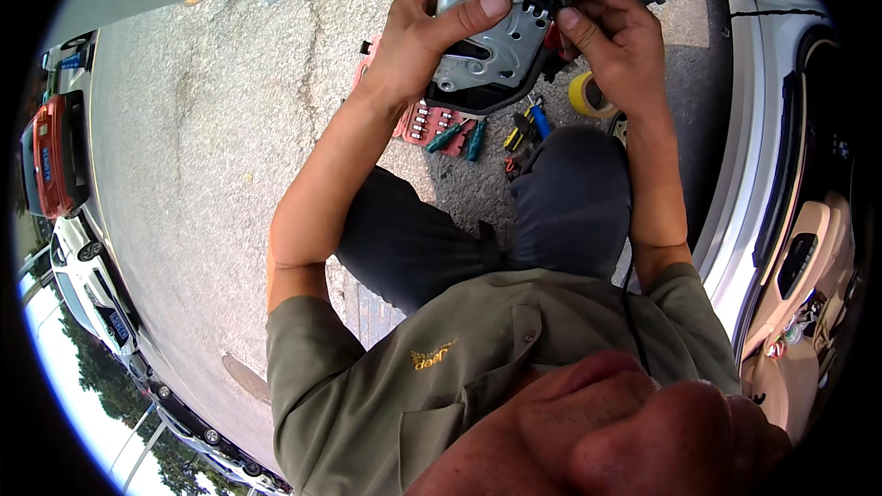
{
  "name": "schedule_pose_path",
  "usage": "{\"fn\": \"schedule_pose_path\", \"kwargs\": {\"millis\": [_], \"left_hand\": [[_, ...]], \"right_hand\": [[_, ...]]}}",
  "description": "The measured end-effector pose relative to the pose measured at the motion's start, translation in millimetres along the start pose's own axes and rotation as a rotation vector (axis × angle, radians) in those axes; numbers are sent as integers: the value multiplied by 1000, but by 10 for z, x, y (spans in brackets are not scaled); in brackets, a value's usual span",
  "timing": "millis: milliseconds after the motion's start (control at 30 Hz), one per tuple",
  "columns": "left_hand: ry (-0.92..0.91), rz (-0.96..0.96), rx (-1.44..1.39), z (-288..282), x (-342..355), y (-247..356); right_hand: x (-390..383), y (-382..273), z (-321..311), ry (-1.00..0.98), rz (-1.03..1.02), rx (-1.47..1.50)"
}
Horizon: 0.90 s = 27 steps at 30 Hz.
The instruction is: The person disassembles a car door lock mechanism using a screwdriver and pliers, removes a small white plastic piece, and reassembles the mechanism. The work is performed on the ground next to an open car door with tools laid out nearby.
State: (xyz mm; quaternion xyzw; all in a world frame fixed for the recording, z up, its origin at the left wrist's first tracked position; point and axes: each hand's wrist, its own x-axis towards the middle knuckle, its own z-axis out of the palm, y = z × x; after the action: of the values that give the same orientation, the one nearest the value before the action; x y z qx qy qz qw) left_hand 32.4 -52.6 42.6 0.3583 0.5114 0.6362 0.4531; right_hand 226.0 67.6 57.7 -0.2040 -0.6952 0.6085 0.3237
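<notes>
Left hand point(404, 41) of the person grips a car door latch point(514, 46) from its left side, with the thumb pressed on the silver metal plate and the fingers passing behind the black housing. Right hand point(620, 32) is at the opposite side of this latch, its thumb and fingers bent toward each other beside the black plastic parts; whether they hold something firmly, one cannot tell. The latch is raised in front of the person, above the pavement point(220, 119). Below it lie a red socket case point(415, 131), green-handled tools point(475, 140), a blue-handled tool point(540, 121) and a yellow tape roll point(579, 95). White car bodywork point(742, 142) stands at the right.
</notes>
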Motion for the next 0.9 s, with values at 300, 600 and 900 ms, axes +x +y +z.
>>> {"fn": "schedule_pose_path", "kwargs": {"millis": [300,600,900], "left_hand": [[-38,-217,-150,17,-22,99],[-56,-317,-319,-88,-30,86],[-33,-245,-179,-93,-22,86]], "right_hand": [[26,104,14,-4,-124,-67],[81,174,71,23,-181,-13],[103,29,133,69,-200,-141]]}}
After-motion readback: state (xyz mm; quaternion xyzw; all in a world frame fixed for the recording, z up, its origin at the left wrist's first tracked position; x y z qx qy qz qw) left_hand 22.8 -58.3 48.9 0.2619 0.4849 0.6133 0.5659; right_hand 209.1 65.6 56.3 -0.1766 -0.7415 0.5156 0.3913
